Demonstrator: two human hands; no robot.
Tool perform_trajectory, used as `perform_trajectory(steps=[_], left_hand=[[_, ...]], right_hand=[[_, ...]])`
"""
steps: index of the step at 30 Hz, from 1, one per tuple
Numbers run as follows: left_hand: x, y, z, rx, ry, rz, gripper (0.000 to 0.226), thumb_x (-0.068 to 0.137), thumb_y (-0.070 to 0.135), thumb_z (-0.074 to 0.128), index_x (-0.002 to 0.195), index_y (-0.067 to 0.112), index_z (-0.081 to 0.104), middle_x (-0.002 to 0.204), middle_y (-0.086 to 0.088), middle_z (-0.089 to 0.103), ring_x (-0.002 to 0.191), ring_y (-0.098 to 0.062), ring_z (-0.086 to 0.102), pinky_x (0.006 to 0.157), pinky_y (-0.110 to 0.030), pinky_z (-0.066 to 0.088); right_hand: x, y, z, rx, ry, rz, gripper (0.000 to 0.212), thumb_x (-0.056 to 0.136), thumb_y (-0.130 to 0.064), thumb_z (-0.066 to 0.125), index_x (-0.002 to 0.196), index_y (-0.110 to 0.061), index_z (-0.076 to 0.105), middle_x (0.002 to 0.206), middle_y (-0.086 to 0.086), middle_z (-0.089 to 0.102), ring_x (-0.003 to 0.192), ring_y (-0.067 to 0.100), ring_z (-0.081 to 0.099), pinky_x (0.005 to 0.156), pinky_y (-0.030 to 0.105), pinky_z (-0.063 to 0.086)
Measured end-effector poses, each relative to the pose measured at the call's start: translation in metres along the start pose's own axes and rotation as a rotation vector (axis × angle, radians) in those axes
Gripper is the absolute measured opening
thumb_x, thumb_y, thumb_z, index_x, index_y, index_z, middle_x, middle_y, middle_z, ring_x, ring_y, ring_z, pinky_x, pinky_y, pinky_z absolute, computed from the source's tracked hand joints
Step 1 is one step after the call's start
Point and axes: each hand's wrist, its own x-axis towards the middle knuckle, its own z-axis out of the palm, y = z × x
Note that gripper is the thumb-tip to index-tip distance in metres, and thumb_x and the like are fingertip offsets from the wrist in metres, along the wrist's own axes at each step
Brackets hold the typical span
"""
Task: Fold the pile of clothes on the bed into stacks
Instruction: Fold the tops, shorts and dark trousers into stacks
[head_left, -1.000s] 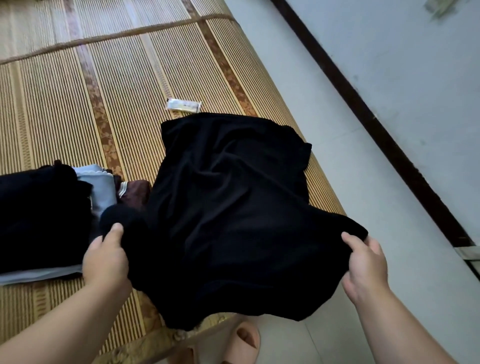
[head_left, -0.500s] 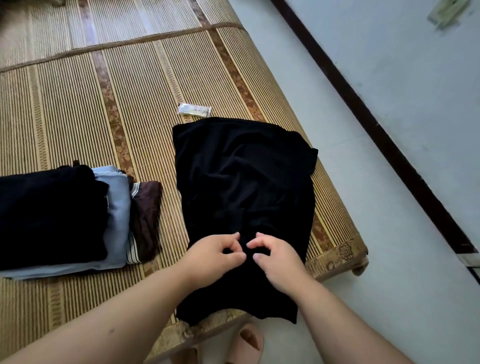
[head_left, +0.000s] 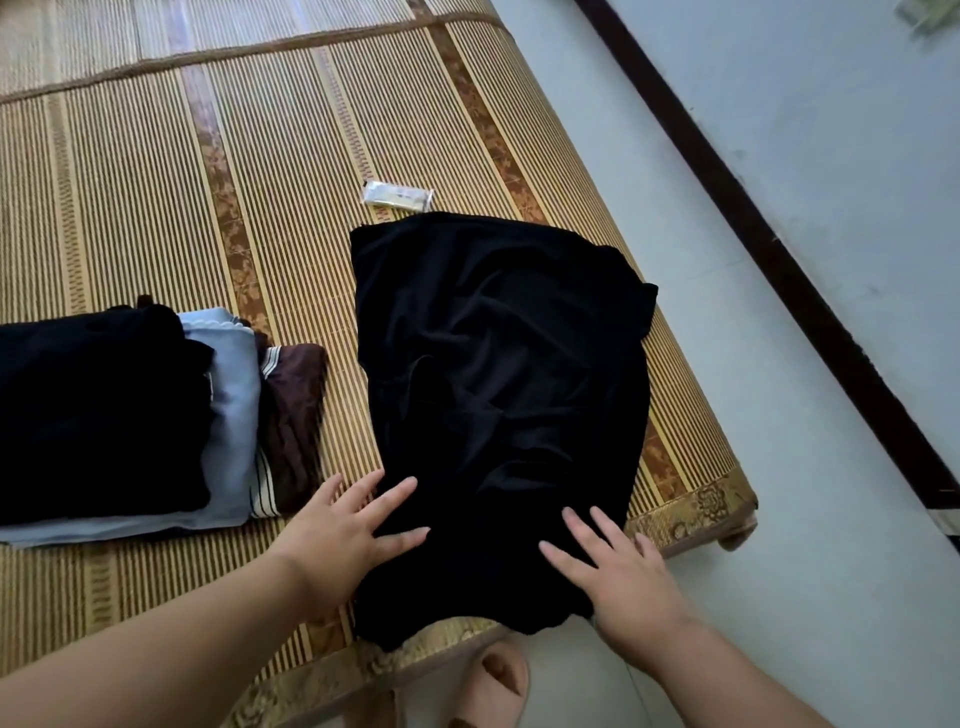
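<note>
Creased black garment (head_left: 498, 389) (soft, matte)

The garment (head_left: 498, 374) lies on the bed (head_left: 156, 208), the folded stack (head_left: 104, 410) to its left, a packet (head_left: 397, 196) just behind it, a slipper (head_left: 493, 680) on the floor (head_left: 779, 519) before it.

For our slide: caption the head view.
Left hand and right hand press a black garment on the mat, beside folded clothes.
</note>
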Motion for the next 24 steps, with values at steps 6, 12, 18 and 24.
perform_trajectory(steps=[6, 12, 18, 24], left_hand=[[0.009, 0.014, -0.004, -0.175, 0.106, -0.090, 0.042, 0.099, 0.032, 0.038, 0.139, 0.045, 0.042, 0.162, 0.008, 0.010, 0.149, -0.027, -0.005, 0.116, -0.054, -0.001], [-0.015, 0.008, -0.036, -1.242, 0.064, -0.147, 0.022, 0.098, 0.020, 0.051, 0.088, 0.026, 0.070, 0.102, 0.018, 0.067, 0.100, 0.010, 0.058, 0.085, -0.011, 0.045], [-0.049, -0.009, -0.053, -1.596, -0.127, -0.113, 0.027, 0.098, 0.024, 0.054, 0.073, 0.017, 0.057, 0.072, 0.010, 0.056, 0.070, -0.004, 0.053, 0.070, -0.020, 0.040], [-0.019, -0.034, -0.080, -1.908, 0.298, -0.424, 0.024, 0.101, 0.024, 0.047, 0.091, 0.011, 0.065, 0.089, -0.004, 0.073, 0.081, -0.018, 0.070, 0.071, -0.035, 0.053]], right_hand=[[-0.007, -0.006, -0.019, 0.713, 0.032, 0.211, 0.049, 0.097, -0.029, 0.054, 0.145, -0.034, 0.042, 0.156, -0.014, 0.026, 0.145, 0.018, 0.027, 0.111, 0.030, 0.027], [-0.036, 0.010, -0.067, 1.301, 0.114, 0.426, 0.013, 0.094, -0.010, 0.058, 0.103, -0.014, 0.065, 0.099, 0.002, 0.070, 0.095, 0.016, 0.063, 0.073, 0.019, 0.045], [-0.046, 0.034, -0.094, 1.431, -0.115, 0.411, 0.024, 0.089, -0.019, 0.065, 0.111, -0.009, 0.066, 0.099, 0.006, 0.076, 0.097, 0.023, 0.071, 0.084, 0.034, 0.053], [0.011, 0.040, -0.133, 1.307, 0.300, 0.447, 0.011, 0.093, -0.032, 0.060, 0.092, -0.025, 0.068, 0.092, -0.001, 0.074, 0.090, 0.022, 0.068, 0.080, 0.038, 0.055]])
